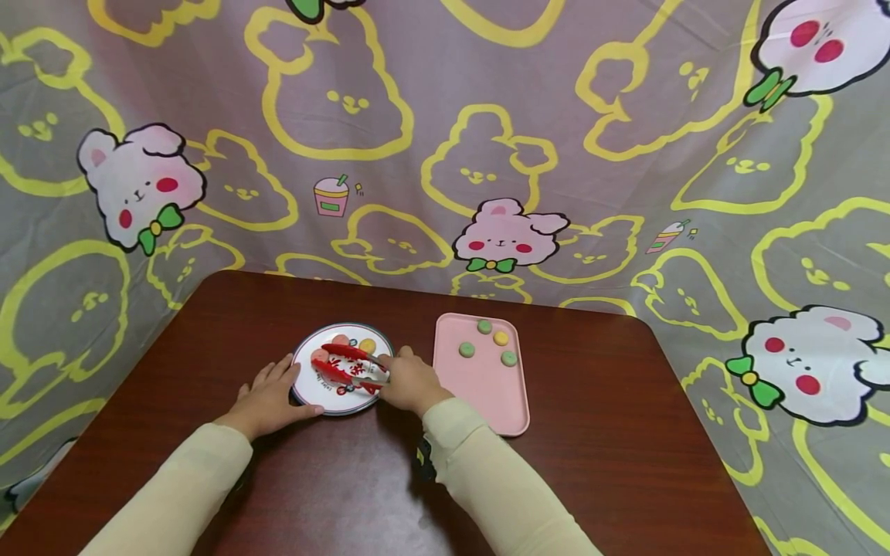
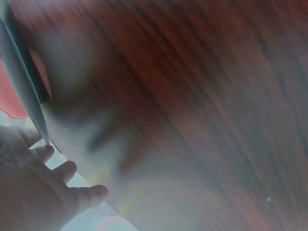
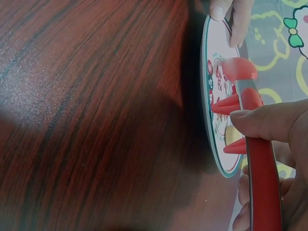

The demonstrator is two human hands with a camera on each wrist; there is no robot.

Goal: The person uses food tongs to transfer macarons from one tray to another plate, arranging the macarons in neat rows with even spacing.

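A round white plate (image 1: 348, 403) with a dark rim and red printing lies on the table. My left hand (image 1: 273, 395) rests on its left rim, fingers spread and thumb along the front edge. My right hand (image 1: 410, 380) grips metal tongs (image 3: 263, 183) with red handles and red tips, reaching over the plate from its right side. The tong arms are spread, and the tips lie around a pink macaron (image 1: 320, 354) near the plate's left side. Another pink macaron (image 1: 340, 340) and a yellow macaron (image 1: 367, 346) sit toward the back of the plate.
To the right of the plate lies a pink rectangular tray (image 1: 480, 394), close to my right hand. Several green macarons (image 1: 467, 350) and one yellow macaron (image 1: 501, 338) are in its far half. Behind the dark wooden table (image 1: 598, 432) hangs a patterned curtain (image 1: 389, 177).
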